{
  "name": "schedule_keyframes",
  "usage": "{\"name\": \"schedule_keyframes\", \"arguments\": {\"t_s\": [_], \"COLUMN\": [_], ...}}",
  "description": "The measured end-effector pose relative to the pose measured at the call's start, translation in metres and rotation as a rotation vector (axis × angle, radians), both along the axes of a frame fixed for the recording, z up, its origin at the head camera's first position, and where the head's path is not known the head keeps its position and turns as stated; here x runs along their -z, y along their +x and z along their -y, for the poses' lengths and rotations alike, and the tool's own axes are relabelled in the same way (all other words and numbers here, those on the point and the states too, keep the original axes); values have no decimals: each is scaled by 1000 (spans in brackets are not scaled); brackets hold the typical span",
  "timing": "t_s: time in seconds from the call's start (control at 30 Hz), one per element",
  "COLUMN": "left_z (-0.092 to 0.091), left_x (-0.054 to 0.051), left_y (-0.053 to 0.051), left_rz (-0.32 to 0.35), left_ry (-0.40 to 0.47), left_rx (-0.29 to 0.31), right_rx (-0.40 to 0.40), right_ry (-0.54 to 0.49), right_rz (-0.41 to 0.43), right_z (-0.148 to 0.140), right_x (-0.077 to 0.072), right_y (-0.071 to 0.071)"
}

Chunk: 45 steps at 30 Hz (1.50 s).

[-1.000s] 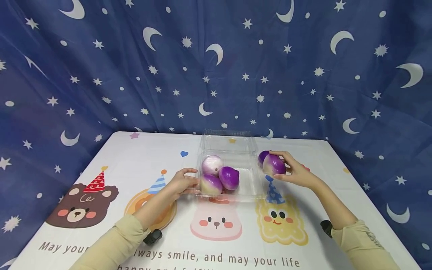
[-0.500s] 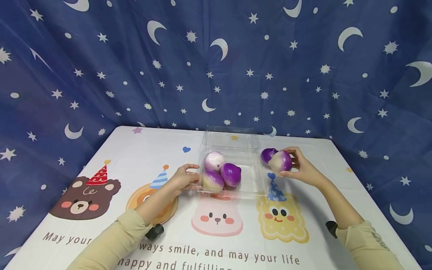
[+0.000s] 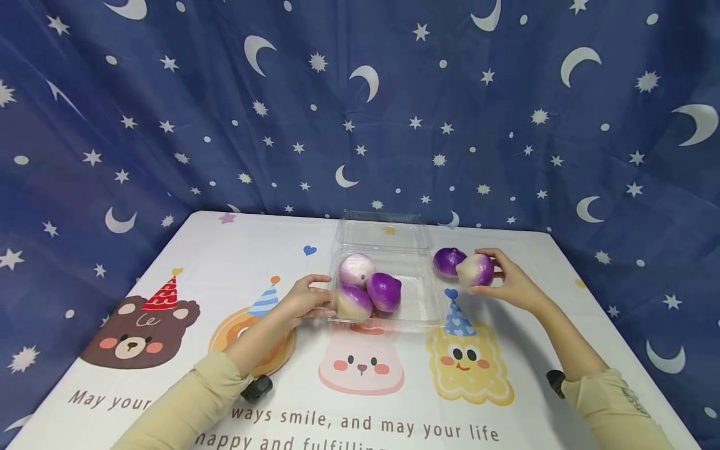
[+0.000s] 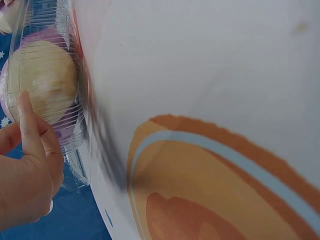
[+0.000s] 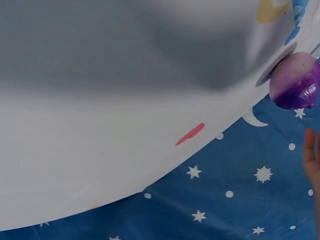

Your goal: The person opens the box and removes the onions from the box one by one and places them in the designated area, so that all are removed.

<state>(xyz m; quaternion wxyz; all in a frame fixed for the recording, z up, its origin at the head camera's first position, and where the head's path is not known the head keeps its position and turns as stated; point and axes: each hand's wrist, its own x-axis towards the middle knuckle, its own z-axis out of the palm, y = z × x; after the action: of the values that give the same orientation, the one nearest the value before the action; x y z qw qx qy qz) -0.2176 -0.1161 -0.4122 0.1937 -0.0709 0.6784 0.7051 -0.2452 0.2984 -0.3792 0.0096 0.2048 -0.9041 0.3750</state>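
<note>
A clear plastic clamshell box [image 3: 415,300] stands on the table with its lid folded back. Inside, on its left side, lie a pale onion [image 3: 357,269], a purple onion [image 3: 384,292] and a cream-and-purple onion [image 3: 353,302]. My left hand [image 3: 305,300] touches the box's left wall with fairly straight fingers; the left wrist view shows a fingertip against the ribbed plastic. Right of the box, my right hand [image 3: 509,281] pinches a cream-and-purple onion [image 3: 475,271] between thumb and fingers. Just left of it, a dark purple onion [image 3: 448,262] sits beside the box.
A white printed tablecloth [image 3: 270,244] covers the table, with cartoon figures and lettering toward the front. A blue curtain [image 3: 281,112] with moons and stars hangs behind the table. Black wrist devices [image 3: 257,389] sit at both sleeves.
My right hand has moved slightly right with its onion, showing more of the dark purple onion beside the box. My left hand stays at the box. The head view has shifted a little.
</note>
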Motion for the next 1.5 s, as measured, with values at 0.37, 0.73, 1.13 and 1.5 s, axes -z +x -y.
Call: {"name": "schedule_keyframes", "arguments": {"t_s": [0.37, 0.73, 1.13, 1.5], "left_z": [0, -1, 1, 0], "left_x": [1, 0, 0, -1], "left_y": [0, 0, 0, -1], "left_rz": [1, 6, -4, 8], "left_ry": [10, -2, -3, -10], "left_rx": [1, -12, 0, -9], "right_rx": [57, 127, 243, 321], "right_ry": [5, 58, 101, 122], "right_rz": [0, -19, -7, 8], "right_z": [-13, -23, -31, -33], "right_x": [12, 16, 25, 35], "right_y": [-4, -10, -24, -38]}}
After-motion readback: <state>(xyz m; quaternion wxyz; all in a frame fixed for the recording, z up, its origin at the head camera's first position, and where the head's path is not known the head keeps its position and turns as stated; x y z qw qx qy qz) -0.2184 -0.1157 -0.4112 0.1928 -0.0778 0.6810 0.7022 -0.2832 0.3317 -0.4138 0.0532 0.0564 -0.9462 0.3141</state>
